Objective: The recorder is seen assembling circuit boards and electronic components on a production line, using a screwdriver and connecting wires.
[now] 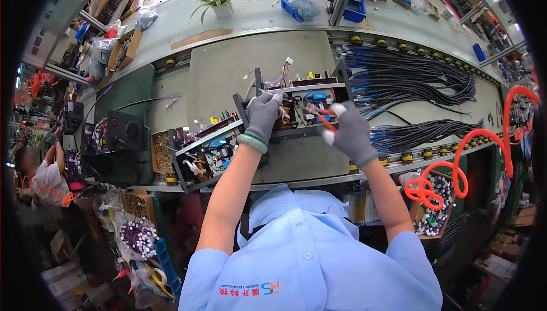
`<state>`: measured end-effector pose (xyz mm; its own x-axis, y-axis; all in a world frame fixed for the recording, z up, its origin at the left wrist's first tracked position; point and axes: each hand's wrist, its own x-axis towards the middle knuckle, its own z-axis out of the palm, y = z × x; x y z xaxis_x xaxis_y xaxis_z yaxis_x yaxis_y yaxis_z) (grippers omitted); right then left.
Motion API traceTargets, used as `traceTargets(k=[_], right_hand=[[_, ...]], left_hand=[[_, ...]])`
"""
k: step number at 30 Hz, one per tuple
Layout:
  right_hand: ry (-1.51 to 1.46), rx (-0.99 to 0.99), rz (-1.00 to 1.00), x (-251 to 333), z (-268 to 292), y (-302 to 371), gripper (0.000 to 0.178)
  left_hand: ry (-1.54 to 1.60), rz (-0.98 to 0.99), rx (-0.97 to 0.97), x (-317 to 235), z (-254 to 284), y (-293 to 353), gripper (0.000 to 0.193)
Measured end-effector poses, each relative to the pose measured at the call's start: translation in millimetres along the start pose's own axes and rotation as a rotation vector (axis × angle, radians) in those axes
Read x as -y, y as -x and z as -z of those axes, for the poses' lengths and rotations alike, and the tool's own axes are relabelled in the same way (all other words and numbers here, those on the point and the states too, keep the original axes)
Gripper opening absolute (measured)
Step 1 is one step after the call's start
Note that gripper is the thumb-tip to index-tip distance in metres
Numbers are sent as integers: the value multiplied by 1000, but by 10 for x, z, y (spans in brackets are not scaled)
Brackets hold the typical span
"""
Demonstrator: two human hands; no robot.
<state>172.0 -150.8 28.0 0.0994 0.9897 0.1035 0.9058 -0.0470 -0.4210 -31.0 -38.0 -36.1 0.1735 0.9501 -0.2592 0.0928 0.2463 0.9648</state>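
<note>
Both my hands wear grey gloves with pale fingertips. My right hand [350,134] is closed round red-handled pliers [323,118], whose metal jaws point left over an open black electronics chassis [307,134]. Inside that chassis are circuit boards, a blue component and copper coils. At the left end of the same chassis my left hand [264,115] is bent closed; whatever lies between its fingers is hidden. Loose wires with a white connector [289,61] rise behind it. Left of my forearm sits a second open chassis [208,154], tilted, with similar boards and coils.
Black cables [410,77] with blue ends lie bundled on the right. A black boxed unit [124,131] stands left, beside a carton of small parts [163,151]. An orange coiled hose [456,166] hangs right. Behind are a potted plant [221,8] and a blue bin [296,6]. Another person [48,168] works far left.
</note>
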Motion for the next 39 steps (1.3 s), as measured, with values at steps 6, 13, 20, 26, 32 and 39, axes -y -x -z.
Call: traceTargets(k=[6, 13, 20, 26, 32, 39], right_hand=[[332, -92, 386, -79, -252, -538, 49], [485, 14, 429, 22, -356, -596, 36], [373, 166, 208, 235, -419, -467, 29], [75, 267, 468, 1030, -499, -208, 58], [119, 298, 766, 2063, -1098, -562, 55], [456, 431, 875, 2470, -1222, -737, 45]], left_hand=[[235, 138, 71, 71, 65, -85, 20], [-15, -37, -3, 144, 87, -70, 24], [198, -156, 225, -187, 565, 393, 27], [173, 149, -124, -162, 2003, 1639, 20], [48, 121, -345, -22, 2720, 1443, 26], [-82, 90, -135, 120, 2506, 1145, 18]])
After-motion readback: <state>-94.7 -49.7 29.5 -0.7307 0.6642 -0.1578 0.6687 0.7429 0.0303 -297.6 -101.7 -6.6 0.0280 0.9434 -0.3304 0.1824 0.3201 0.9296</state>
